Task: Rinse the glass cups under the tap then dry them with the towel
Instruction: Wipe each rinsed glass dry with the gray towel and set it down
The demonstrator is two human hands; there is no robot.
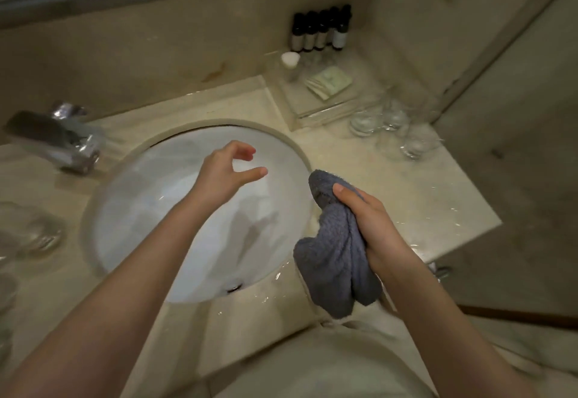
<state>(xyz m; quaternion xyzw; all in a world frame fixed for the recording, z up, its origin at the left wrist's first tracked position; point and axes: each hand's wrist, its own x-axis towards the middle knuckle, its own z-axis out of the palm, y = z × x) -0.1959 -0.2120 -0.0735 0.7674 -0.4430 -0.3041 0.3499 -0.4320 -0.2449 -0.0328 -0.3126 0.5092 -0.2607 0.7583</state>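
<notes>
Towel in one hand, the other hand empty above the sink, between cups.

The right hand (372, 222) has its grip wrapped round the bunched grey towel (336, 260) at lower right of centre; the left hand (230, 169) hovers over the sink (125, 210), fingers loosely spread, holding nothing. Glass cups (394, 128) cluster on the desk (391, 191) at right; more glassware (28, 235), blurred, sits at the left edge. Best to lift a cup by its wall and push towel inside it. Which cups are already rinsed is unclear; the tap (53, 138) is smeared.
</notes>
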